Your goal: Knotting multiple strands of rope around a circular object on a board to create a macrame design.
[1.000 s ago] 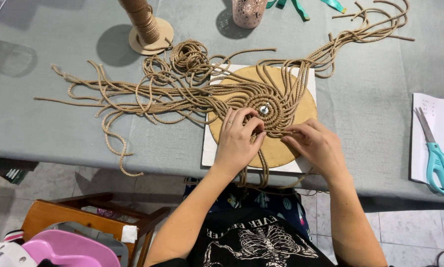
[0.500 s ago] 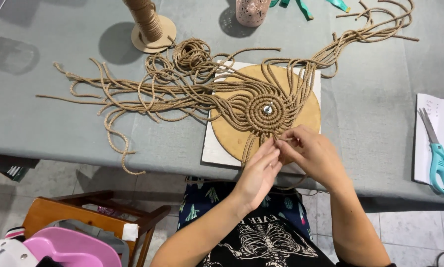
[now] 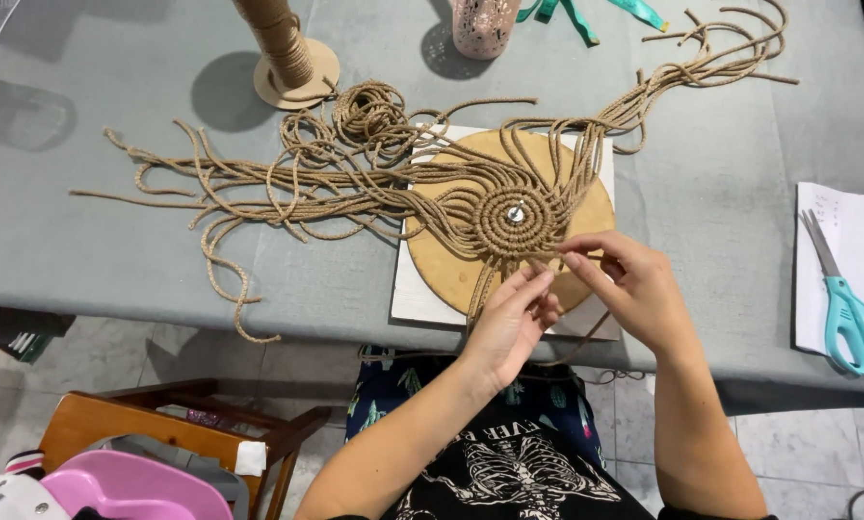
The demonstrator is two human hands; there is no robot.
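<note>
Head view: left hand (image 3: 509,323) and right hand (image 3: 634,289) at near rim of round board (image 3: 586,207), fingers (image 3: 572,258) pinching jute cords (image 3: 490,279) beside knotted spiral (image 3: 511,217). Centre rounds knotted; long strands (image 3: 259,188) loose, likely much left. Bench (image 3: 95,260) edge close under wrists; scissors (image 3: 851,308) well apart.

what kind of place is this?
Probably a home craft table: tan cords fanned from a knotted spiral on a round board, a cord spool, and teal scissors on paper.
</note>
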